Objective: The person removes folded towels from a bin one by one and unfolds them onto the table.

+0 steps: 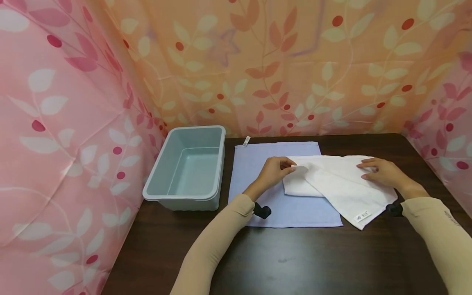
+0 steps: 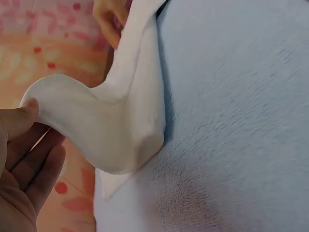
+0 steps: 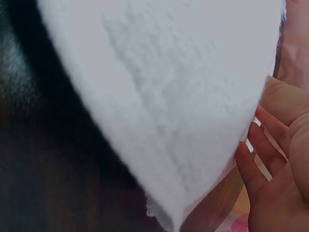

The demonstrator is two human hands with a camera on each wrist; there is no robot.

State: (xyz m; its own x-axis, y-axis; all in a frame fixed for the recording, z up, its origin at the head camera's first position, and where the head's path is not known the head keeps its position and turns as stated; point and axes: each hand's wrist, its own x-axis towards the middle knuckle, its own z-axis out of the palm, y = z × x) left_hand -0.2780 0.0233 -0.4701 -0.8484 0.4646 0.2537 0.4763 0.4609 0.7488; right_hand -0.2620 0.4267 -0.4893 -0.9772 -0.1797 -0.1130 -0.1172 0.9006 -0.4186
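A white towel, folded over itself at a slant, lies partly on a pale blue cloth, its tagged corner hanging toward the front over the table. My left hand pinches the towel's left corner between thumb and fingers. That corner is raised and curves up off the cloth in the left wrist view, where the fingers below the thumb show. At the towel's right part, my right hand touches it with fairly straight fingers. The right wrist view shows these fingertips against the towel's edge.
A grey-green plastic bin stands left of the blue cloth, with nothing visible inside. The dark wooden table extends in front. Floral curtains hang behind and on both sides. A small white tag sticks out at the blue cloth's back edge.
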